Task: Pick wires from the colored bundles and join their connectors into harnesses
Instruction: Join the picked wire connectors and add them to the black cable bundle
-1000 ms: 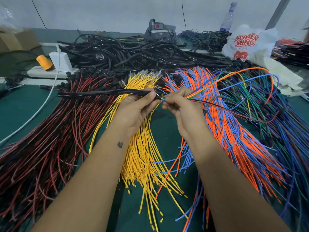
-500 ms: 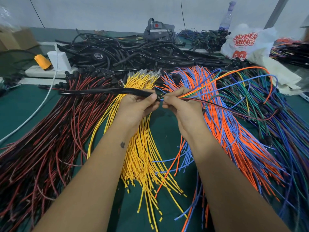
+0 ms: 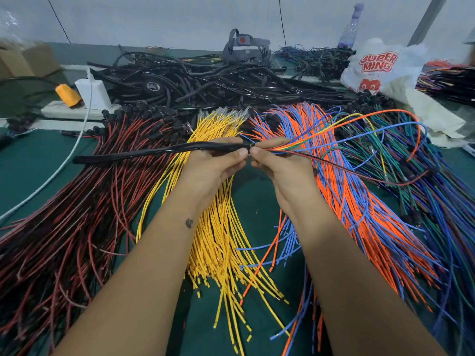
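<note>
Far left on the green bench [image 3: 38, 160] sprawls the red-and-black bundle [image 3: 77, 214], and over it runs the black sleeve [image 3: 154, 152] that my left hand [image 3: 213, 165] grips near its end, thumb clamped on top. Below my hands lies the yellow bundle [image 3: 221, 240]; my right hand [image 3: 285, 165] pinches a small fan of picked wires [image 3: 334, 134] right at the sleeve's mouth, fingertips of both hands almost touching. Those wires arc out over the orange-and-blue bundle [image 3: 359, 201] and the green-and-blue tangle [image 3: 437, 188].

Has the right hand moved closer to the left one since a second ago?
Yes. The right hand shifted leftward against the orange wire bundle, so its thumb now nearly meets the left hand.
</note>
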### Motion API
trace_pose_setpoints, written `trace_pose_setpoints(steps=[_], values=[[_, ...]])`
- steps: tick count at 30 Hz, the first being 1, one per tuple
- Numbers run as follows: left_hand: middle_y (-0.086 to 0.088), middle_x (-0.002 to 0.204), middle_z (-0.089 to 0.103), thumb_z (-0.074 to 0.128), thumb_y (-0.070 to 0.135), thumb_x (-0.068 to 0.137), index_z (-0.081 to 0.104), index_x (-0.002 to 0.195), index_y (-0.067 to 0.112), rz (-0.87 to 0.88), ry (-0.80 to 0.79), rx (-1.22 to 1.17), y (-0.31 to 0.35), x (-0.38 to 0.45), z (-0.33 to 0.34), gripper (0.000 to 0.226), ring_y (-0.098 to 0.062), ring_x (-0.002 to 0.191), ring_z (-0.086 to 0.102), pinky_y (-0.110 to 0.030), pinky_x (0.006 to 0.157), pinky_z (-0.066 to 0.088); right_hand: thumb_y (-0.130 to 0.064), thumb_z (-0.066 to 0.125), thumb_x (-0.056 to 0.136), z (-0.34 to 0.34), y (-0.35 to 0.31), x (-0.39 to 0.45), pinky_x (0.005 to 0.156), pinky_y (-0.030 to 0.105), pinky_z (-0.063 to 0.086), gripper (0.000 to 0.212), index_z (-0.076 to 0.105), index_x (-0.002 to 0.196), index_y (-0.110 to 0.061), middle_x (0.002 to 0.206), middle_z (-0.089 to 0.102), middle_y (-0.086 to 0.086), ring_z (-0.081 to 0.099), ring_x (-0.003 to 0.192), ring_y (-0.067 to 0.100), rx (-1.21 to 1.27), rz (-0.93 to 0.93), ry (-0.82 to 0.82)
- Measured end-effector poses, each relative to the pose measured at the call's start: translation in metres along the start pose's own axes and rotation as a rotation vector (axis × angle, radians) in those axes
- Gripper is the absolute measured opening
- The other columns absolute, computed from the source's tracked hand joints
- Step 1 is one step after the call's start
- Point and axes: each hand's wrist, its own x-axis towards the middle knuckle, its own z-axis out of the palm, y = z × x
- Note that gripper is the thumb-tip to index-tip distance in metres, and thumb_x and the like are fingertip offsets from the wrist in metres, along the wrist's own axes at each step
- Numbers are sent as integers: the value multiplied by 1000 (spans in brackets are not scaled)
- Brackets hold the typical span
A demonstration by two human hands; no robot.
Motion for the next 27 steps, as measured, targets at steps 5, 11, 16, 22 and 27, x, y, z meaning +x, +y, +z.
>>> trace_pose_setpoints(steps=[5, 11, 16, 22, 27], values=[[-3, 79, 71, 62, -8, 84, 66, 91, 5, 4, 40, -6, -1, 3, -1, 15, -12, 76, 68, -17, 68, 54, 6, 57, 90, 1, -4, 2, 59, 23, 55, 18, 63, 79, -7, 66, 67, 3, 65, 56, 14, 135, 41, 31], [-6, 84, 71, 60, -8, 84, 65, 100, -2, -11, -42, 23, -2, 3, -2, 17, -12, 77, 69, -18, 71, 54, 4, 62, 88, 0, 0, 1, 61, 20, 53, 10, 66, 84, -4, 72, 69, 5, 66, 62, 13, 43, 22, -19], [-8, 85, 69, 60, -7, 84, 65, 97, -2, 5, -19, 63, -1, 2, -1, 15, -13, 77, 68, -18, 70, 54, -1, 64, 88, -1, -1, 1, 58, 18, 51, 9, 68, 84, -9, 71, 68, -1, 60, 59, 8, 79, 88, -38], [-1, 70, 71, 60, -11, 83, 65, 86, 2, -1, 64, -5, 1, 3, -1, 15, -11, 68, 68, -16, 67, 54, -8, 60, 92, -4, -8, 3, 51, 17, 49, 12, 65, 82, -13, 68, 67, -5, 59, 53, 9, 310, 214, 85], [-1, 71, 71, 60, -8, 85, 66, 88, 3, -30, 51, -48, 2, 3, -1, 13, -11, 69, 69, -16, 66, 54, 1, 56, 93, -4, -6, 3, 56, 18, 52, 21, 63, 78, -11, 63, 67, -3, 63, 55, 9, 257, 99, 39]])
